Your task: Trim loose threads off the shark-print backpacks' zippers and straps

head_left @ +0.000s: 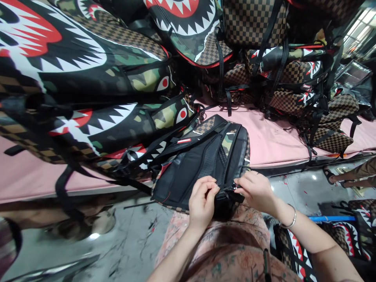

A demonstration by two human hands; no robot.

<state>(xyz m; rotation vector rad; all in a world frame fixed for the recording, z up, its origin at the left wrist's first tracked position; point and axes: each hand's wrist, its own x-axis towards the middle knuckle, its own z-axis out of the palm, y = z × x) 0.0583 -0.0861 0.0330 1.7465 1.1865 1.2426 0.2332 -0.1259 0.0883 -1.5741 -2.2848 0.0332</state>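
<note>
A backpack (188, 172) with a black padded back panel lies face down, partly on the pink table and partly over my lap. Checkered and camouflage patches show along its edges. At its lower end my left hand (202, 199) is closed in a pinch against the black fabric. My right hand (256, 191) is also pinched, a little to the right, near a black strap (227, 188) at the bag's corner. Small shiny specks show at the right fingertips, too small to name. What either hand grips is hidden by the fingers.
Piled backpacks with shark-mouth prints (117, 121) stand close on the left. More checkered bags (290, 102) sit along the pink table (273, 137). Other bags (346, 235) lie low on the right beside a blue bar (331, 218). Another person's legs (358, 172) show at right.
</note>
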